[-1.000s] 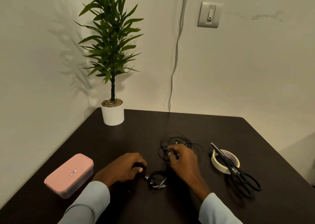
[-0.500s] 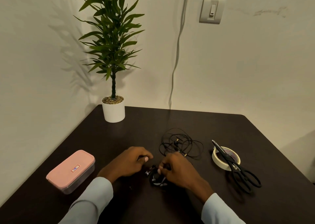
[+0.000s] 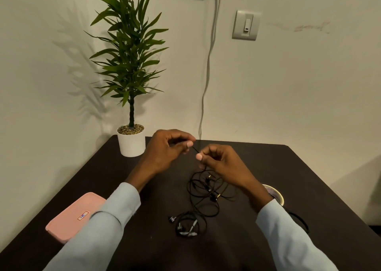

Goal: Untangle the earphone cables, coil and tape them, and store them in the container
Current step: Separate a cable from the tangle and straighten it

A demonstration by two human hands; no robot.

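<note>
Below my grip, the table (image 3: 309, 177) bears the tangle (image 3: 206, 190), just under my right hand (image 3: 224, 163). Both it and my left hand (image 3: 167, 149) pinch one cable (image 3: 195, 150) stretched between them. Pulling hard could cinch knots tighter, or drag the earbuds (image 3: 185, 227) off.

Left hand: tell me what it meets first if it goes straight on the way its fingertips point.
The left hand points rightward along the short cable stretch it pinches; straight on, it would probably meet the right hand first, though depth is unclear from this single view.
</note>
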